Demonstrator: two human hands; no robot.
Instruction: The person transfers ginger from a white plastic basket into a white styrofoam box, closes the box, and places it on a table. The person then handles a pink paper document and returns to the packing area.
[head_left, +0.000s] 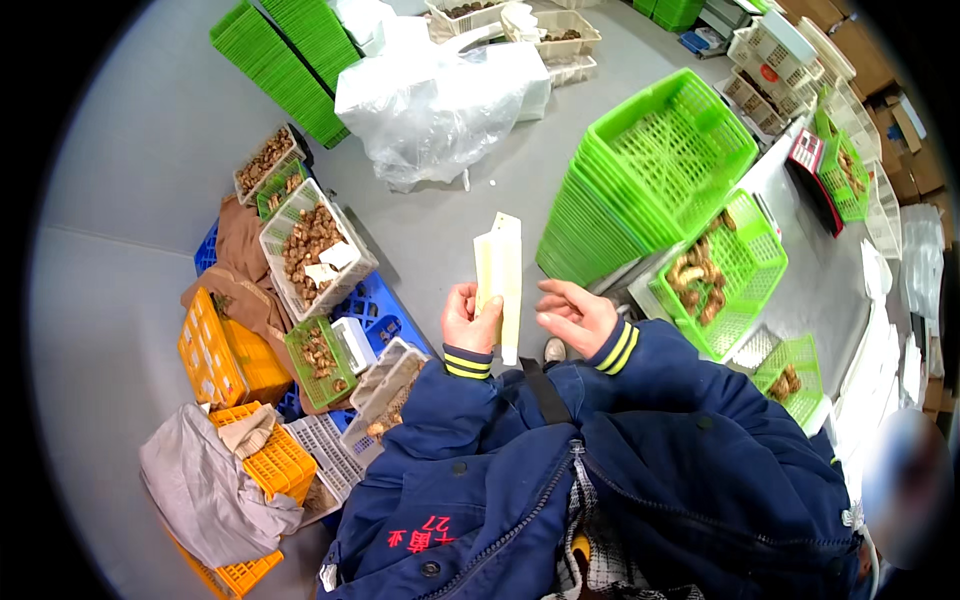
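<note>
My left hand (472, 316) holds a folded strip of pale yellow paper (498, 277) between thumb and fingers, its long side pointing away from me. The strip's lower end hangs past the hand, close to my jacket. A short way right of the paper is my right hand (576, 316), with its fingers apart and nothing in it. Just beyond that hand rises a tall stack of nested green plastic baskets (637, 180). Right of the stack, a green basket (750, 262) holds several brown mushrooms (697, 277).
At left, a white crate of mushrooms (307, 255) and a small green basket (322, 360) stand by a blue plastic pallet (390, 307). Orange crates (217, 352) are farther left. Ahead lies a clear plastic sheet (442, 105). A person's blurred head (906, 487) is at the right edge.
</note>
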